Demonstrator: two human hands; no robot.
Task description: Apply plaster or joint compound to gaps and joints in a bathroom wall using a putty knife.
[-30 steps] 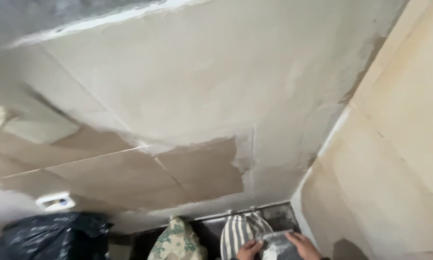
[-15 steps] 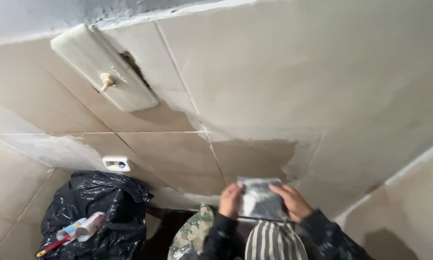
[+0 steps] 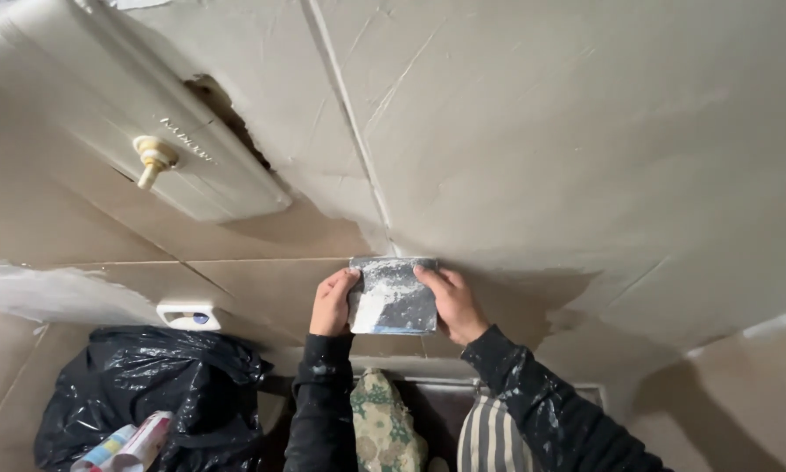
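**Both hands press a trowel blade to the wall**

Flat metal trowel blade (image 3: 393,295), smeared with pale plaster, lies flat against the wall (image 3: 585,131) at the boundary between plastered area and bare tile (image 3: 262,288). Left hand (image 3: 332,304) grips the blade's left edge, fingers closed on it; right hand (image 3: 452,303) clamps the right edge likewise. Blade sits directly between the two hands, touching both. Both sleeves dark, speckled with plaster.

Containers: black plastic bag (image 3: 148,385) lower left, open at the front, with a coloured tube-shaped package (image 3: 126,446) lying at its mouth. Further contents not visible.

Wall-mounted cistern (image 3: 122,114) with a pale knob (image 3: 153,157) upper left. Small white fitting (image 3: 187,316) just above the bag.
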